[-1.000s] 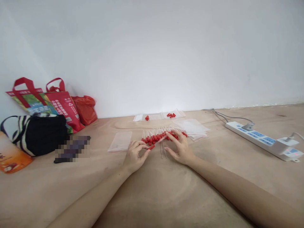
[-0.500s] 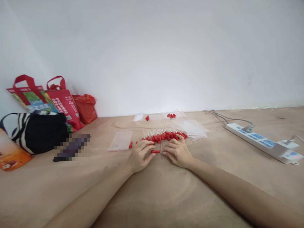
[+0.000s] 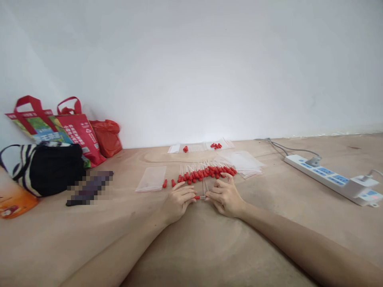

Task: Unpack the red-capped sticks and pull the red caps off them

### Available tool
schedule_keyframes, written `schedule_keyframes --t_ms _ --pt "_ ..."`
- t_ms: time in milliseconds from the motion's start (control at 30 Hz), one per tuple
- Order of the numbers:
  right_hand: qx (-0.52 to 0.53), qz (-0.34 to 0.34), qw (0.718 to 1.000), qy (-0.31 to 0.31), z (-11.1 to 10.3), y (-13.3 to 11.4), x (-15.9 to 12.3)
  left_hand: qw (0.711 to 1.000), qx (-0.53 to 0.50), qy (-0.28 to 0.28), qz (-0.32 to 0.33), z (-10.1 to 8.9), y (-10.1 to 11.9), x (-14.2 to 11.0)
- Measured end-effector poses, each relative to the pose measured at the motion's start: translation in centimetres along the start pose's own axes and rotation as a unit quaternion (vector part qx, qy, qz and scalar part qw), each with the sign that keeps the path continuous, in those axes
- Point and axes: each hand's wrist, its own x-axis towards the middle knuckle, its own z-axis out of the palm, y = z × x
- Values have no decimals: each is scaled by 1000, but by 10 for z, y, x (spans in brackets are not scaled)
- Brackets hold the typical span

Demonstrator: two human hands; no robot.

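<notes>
The red bulb [image 3: 197, 197] and thin pale tube [image 3: 202, 197] sit slightly lower in view than before. Left to right: left hand [image 3: 178, 202], pinching the bulb — tube, long axis crosswise, bridging the hands — right hand [image 3: 226, 197], pinching the tube's opposite end; neither clearly nearer.

Left hand [image 3: 178, 201] and right hand [image 3: 225, 196] close together, fingers pinched.

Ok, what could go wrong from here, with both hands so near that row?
The left hand might nudge the loose red bulbs beside it. The small red bulb at its fingertips could slip from the thin stem. The right hand, fingers raised near the row of red-tipped stems, may disturb it.
</notes>
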Motion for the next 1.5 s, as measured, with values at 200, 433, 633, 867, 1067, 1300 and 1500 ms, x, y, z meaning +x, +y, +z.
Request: schedule_keyframes --t_ms 200,433,633,867,1067,1300,1500 --pt "15 6 1000 0 0 0 -1 999 0 18 27 -2 2 0" --pt "18 17 1000 -1 -4 2 -3 999 6 32 10 -5 2 1" --pt "7 169 985 27 -6 23 -12 979 40 128 -156 -20 -24 -16" --pt "-37 219 975 -11 13 16 -2 945 99 165 -265 -17 -44 -19" --pt "-70 259 963 -36 14 12 0 928 120 132 -328 -18 -53 -12" --pt "-34 225 972 -48 16 7 3 932 67 94 -342 -18 -53 -10" --pt "23 203 976 -68 9 4 3 934 73 96 -336 -21 -53 -11"
